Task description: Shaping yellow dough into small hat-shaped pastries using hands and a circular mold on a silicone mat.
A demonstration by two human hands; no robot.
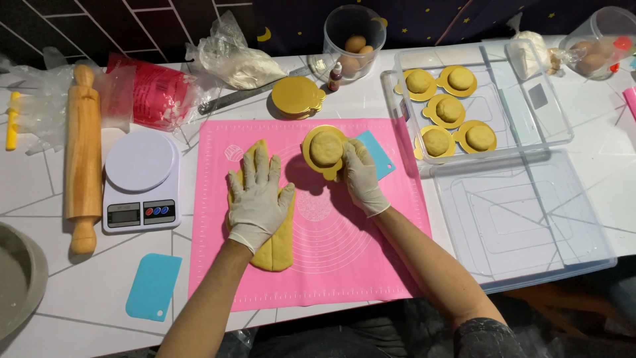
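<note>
My left hand (257, 197), in a white glove, lies flat with fingers spread on a long slab of yellow dough (273, 250) on the pink silicone mat (344, 265). In my gloved right hand (361, 176) is a small gold round board (319, 164), lifted above the mat, with a round dough ball (326, 148) resting on it. A blue scraper (377, 154) lies on the mat behind my right hand.
A clear tray (560, 106) at the right holds several dough balls on gold boards; its clear lid (523, 225) lies in front. Gold boards (296, 97) are stacked behind the mat. Left: white scale (140, 179), wooden rolling pin (83, 156), second blue scraper (154, 285), grey bowl (23, 278). Egg container (353, 43) at the back.
</note>
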